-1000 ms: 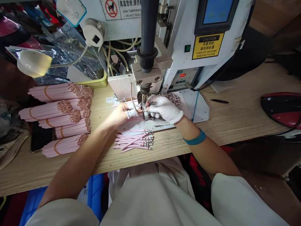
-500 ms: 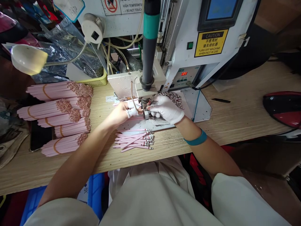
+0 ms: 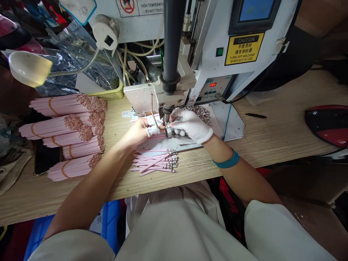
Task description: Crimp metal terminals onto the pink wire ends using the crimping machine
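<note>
My left hand (image 3: 143, 129), with white covers on its fingertips, is closed at the left of the soldering tip (image 3: 168, 113). A pink flat cable (image 3: 135, 119) shows beside it and seems to run into its fingers; the gripped end is hidden. Opposite, my white-gloved right hand (image 3: 192, 126) pinches something too small to make out, close to a small metal block (image 3: 169, 132) under the tip. Just behind the right hand lies a heap of small white-and-dark parts (image 3: 200, 113). Pink flat cables with small end pieces (image 3: 153, 162) lie in a loose pile nearer me.
Banded bundles of pink cables (image 3: 67, 125) stack at the left by a dark phone (image 3: 46, 157). The machine (image 3: 212, 72) rises ahead, with a bent copper-coloured tube (image 3: 152, 108) beside its tip. A lamp (image 3: 29, 69) hangs at left; a black-and-red object (image 3: 327, 125) sits at right.
The soldering head with its dark shaft has risen, lifting the tip away from my fingertips. Both hands stay almost in place.
</note>
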